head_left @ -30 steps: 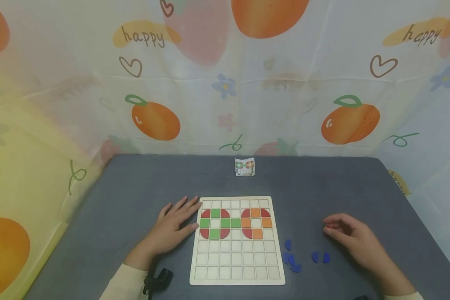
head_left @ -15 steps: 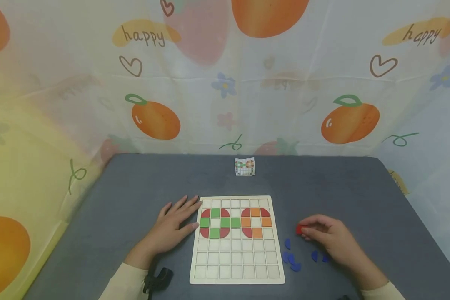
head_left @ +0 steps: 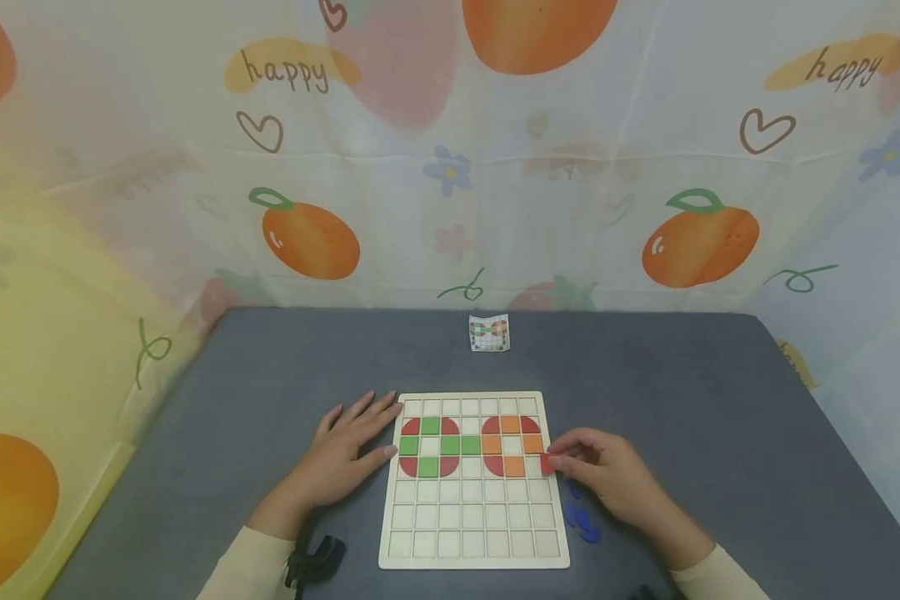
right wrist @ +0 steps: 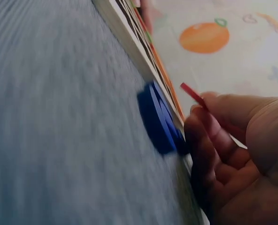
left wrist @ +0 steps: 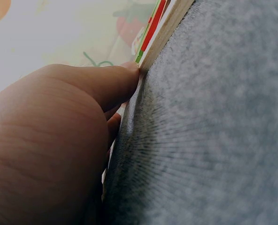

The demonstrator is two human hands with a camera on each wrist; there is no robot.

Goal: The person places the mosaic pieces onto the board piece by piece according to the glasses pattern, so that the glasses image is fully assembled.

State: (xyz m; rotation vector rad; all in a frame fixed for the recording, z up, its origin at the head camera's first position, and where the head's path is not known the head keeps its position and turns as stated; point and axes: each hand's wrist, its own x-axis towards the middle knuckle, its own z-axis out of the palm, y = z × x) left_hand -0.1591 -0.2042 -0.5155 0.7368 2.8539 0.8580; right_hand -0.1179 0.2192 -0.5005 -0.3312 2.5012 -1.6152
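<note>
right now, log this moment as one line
right hand: pinching red piece, unplaced | left hand: touching board edge | blue pieces: beside board

Board (head_left: pixel 474 563): pale wood, matt, faint streaky grain along bare edge in left wrist view
Red piece (head_left: pixel 547 463): smooth, matt, plastic or painted wood, cannot tell which
Blue pieces (head_left: pixel 584 518): smooth, low sheen, material likewise unclear
Green tiles (head_left: pixel 431 425), orange tiles (head_left: pixel 513 466): flat, matt
Table cover (head_left: pixel 345 350): grey cloth, matt, fuzzy, rough close up
Backdrop (head_left: pixel 390 167): thin printed fabric, soft sheen, lightly creased
Card (head_left: pixel 489 333): printed paper
Left sleeve (head_left: pixel 251 567): matt cloth
Wrist mount (head_left: pixel 317 562): plastic-looking, smooth
</note>
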